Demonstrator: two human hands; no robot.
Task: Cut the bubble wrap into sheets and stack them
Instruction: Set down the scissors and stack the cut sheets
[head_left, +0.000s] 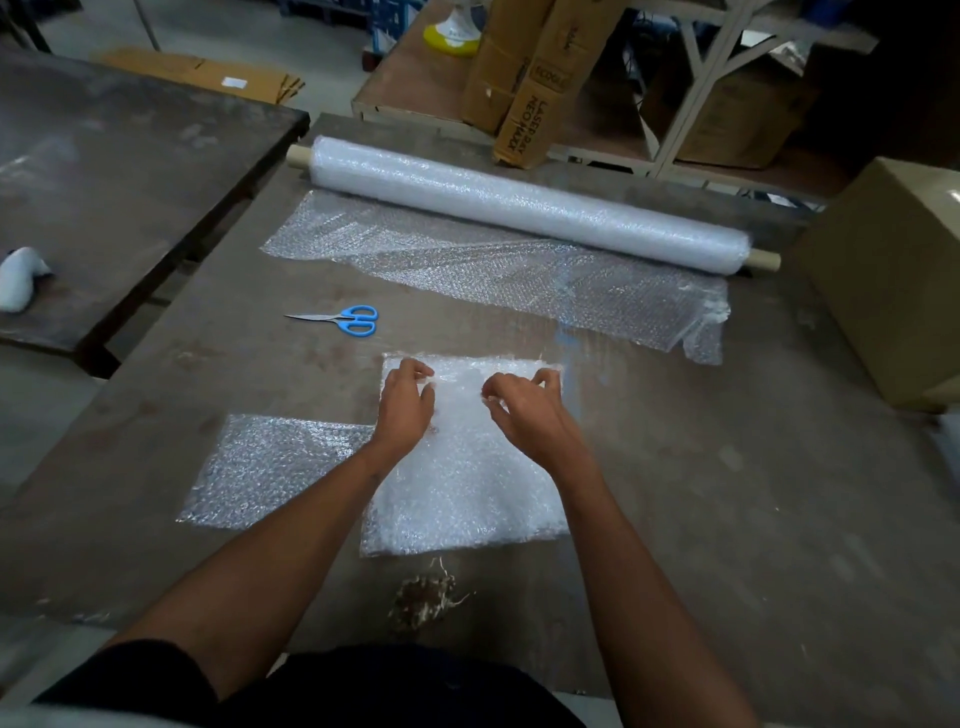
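A stack of cut bubble wrap sheets (467, 493) lies in the middle of the brown table (727, 493). My left hand (404, 402) and my right hand (524, 410) both rest on its far part, fingers curled and pinching at the top sheet near its far edge. A single cut sheet (270, 467) lies flat to the left, touching the stack. The bubble wrap roll (519, 200) lies across the far side of the table, with an unrolled length (493, 270) spread toward me. Blue-handled scissors (345, 319) lie closed on the table, left of centre.
A large cardboard box (883, 291) stands at the table's right edge. A second dark table (104, 156) sits to the left with a white object (21, 278) on it. Cartons and white shelving stand behind. A worn, frayed patch (423, 597) marks the table near me.
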